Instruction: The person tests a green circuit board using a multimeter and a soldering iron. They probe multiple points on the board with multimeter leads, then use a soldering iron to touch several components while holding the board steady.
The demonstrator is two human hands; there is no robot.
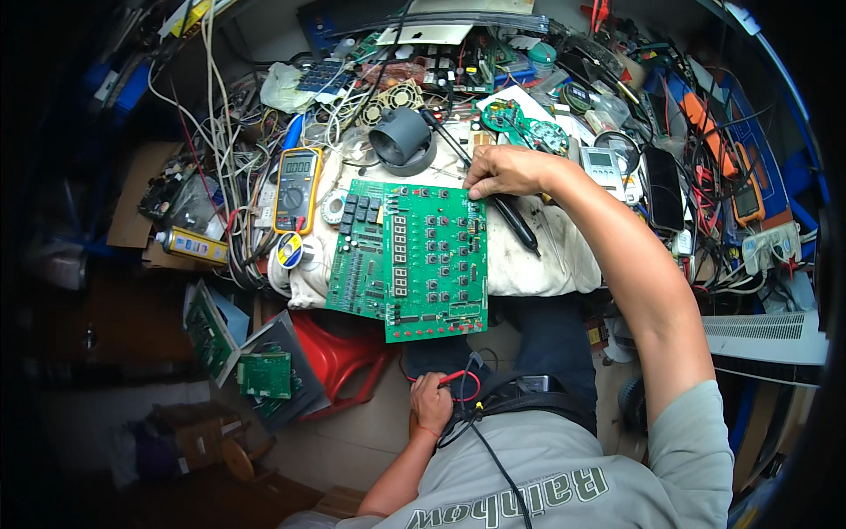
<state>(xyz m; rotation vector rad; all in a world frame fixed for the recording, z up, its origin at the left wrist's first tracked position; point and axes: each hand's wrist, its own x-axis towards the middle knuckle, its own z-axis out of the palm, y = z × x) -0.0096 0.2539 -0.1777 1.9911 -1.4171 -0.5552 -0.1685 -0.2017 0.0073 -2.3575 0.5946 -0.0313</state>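
Observation:
Two green circuit boards lie over the bench's near edge. The front circuit board (454,264) carries rows of push buttons and digit displays; the other board (357,238), with black relays, sits partly beneath its left side. My right hand (509,171) reaches across and has its fingers closed at the front board's upper right corner. A black pen-shaped tool (515,225) lies on the cloth just beside that hand. Low in front of my lap, my left hand (431,406) is closed around a red test lead (458,376); its fingertips are partly hidden.
A yellow multimeter (298,189) stands left of the boards, near a solder spool (289,251). Behind them is a grey round stand (401,141). Cables and parts crowd the bench's back. A red stool (339,357) with more boards (264,375) is below left.

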